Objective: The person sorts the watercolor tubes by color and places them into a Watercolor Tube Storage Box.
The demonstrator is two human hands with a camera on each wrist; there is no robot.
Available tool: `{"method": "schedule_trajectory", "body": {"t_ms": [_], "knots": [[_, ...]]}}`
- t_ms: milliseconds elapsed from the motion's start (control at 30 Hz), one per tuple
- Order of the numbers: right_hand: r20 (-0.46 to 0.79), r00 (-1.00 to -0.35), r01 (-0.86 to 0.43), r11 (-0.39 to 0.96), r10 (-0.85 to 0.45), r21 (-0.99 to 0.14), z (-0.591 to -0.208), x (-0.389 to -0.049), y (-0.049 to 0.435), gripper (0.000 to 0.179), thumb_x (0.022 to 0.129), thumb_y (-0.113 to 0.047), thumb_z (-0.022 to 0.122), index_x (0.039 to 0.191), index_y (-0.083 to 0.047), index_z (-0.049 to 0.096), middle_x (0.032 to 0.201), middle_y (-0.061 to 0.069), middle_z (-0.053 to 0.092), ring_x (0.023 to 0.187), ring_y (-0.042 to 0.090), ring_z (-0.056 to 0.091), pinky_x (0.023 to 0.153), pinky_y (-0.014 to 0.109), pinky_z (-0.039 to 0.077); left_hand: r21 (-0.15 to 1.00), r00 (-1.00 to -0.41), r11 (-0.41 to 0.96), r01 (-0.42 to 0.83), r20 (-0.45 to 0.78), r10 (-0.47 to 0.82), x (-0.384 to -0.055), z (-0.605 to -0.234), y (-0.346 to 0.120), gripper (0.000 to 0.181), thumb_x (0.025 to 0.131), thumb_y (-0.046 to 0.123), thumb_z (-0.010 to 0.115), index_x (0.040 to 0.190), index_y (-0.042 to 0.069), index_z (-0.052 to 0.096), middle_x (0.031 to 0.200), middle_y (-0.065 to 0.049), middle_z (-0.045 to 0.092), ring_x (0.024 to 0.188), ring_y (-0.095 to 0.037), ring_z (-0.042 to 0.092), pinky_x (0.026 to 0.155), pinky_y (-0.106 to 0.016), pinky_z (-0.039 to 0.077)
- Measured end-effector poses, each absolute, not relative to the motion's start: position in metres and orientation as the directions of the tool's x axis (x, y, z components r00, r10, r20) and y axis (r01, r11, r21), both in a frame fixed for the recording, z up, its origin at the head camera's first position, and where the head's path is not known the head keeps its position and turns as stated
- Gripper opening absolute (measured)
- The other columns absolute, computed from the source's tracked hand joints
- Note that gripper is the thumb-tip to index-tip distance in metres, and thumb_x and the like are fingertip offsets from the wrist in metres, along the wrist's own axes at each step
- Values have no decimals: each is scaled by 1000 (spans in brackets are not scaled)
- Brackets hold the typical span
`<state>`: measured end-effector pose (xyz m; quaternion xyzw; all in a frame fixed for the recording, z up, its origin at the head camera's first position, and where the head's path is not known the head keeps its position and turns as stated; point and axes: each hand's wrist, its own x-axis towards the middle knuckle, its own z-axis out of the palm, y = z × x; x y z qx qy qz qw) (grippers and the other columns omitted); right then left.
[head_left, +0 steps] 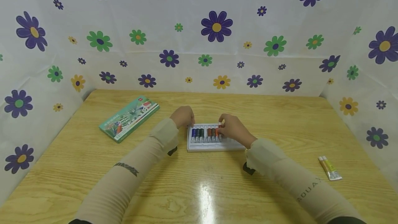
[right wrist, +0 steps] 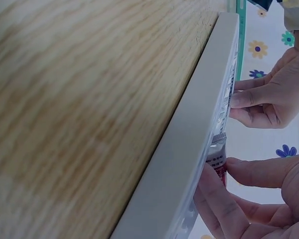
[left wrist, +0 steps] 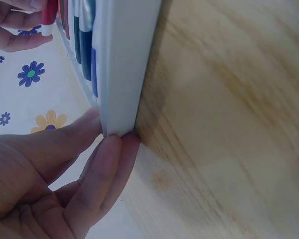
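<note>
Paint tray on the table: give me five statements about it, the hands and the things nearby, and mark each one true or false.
1. The right hand pinches a red tube. True.
2. The left hand is clear of the paint tray. False: its fingers hold the edge of the paint tray.
3. In the head view, two loose tubes lie on the table, to the right of the paint tray. True.
4. In the head view, the green box is to the right of the paint tray. False: it lies to the left.
5. The bright blue tube lies in the paint tray. True.
</note>
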<state>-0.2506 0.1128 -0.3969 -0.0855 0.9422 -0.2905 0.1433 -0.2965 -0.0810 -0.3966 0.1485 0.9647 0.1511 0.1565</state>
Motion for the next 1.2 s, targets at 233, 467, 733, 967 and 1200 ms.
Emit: {"method": "schedule_trajectory", "body": {"t_ms": [233,467,733,967,1200], "knots": [[-209,-949,-91,837,-238,-540,-399,-252,112,34,87,-13,66,116,3,57,96,15,67,67,15,61,60,27,49,333,-904,911,243,-263,337,-296,-396,-81,6,81,7,71,83,2,74,84,-10,73,57,-8,54,64,-23,50],[-199,-947,-116,848,-251,-517,-401,-252,112,31,87,-12,66,113,4,59,87,12,68,62,13,60,58,26,48,312,-897,913,261,-272,349,-296,-394,-81,7,81,7,71,84,2,74,86,-10,73,58,-8,54,64,-22,50],[-175,-943,-164,851,-284,-499,-398,-250,114,33,84,-12,68,112,5,62,93,14,68,71,16,59,65,29,51,314,-898,914,258,-272,347,-296,-393,-80,6,81,7,71,83,2,74,87,-10,73,60,-9,55,65,-22,51],[-155,-938,-188,829,-311,-526,-396,-247,119,34,80,-9,73,111,3,65,113,17,65,98,26,61,81,36,53,325,-898,913,245,-278,340,-295,-393,-80,7,81,7,71,84,1,74,90,-10,73,62,-10,59,67,-23,52],[-184,-923,-185,809,-338,-558,-393,-247,121,33,76,-5,76,107,-1,68,115,16,65,94,25,65,73,32,54,313,-897,915,255,-278,345,-296,-394,-79,7,81,7,71,84,1,74,89,-10,73,62,-9,57,64,-22,51]]}}
